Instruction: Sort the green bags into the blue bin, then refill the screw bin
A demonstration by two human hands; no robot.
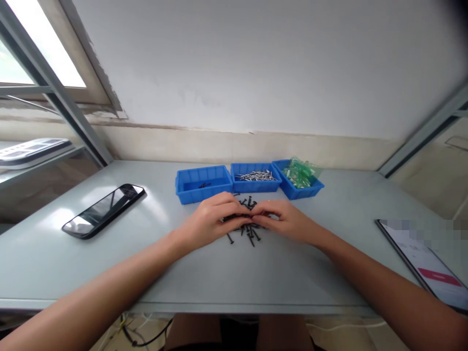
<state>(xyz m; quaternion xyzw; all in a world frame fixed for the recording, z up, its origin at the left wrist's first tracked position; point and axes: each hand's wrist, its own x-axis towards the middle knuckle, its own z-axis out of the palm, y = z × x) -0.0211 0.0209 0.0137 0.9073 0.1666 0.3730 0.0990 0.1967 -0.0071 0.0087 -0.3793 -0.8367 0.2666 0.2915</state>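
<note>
Black screws (pixel 250 236) lie in a loose pile on the grey table, partly covered by both hands. Above the pile's left side, my left hand (pixel 215 217) is closed, with dark screws showing between its thumb and fingers. My right hand (pixel 287 220) comes in from the other side, its thumb and fingertips pinched together against the left fingertips. Whatever the right fingertips grip is hidden. Just behind the hands stands a blue bin (pixel 204 195) with a few dark screws in it.
A second blue bin (pixel 256 186) holds silver nails (pixel 258 175). The right-hand blue bin (pixel 306 193) contains green plastic bags (pixel 302 173). A black phone (pixel 104 210) lies at the left, a lit tablet-like device (pixel 426 265) at the right. Metal posts flank the table (pixel 256 287).
</note>
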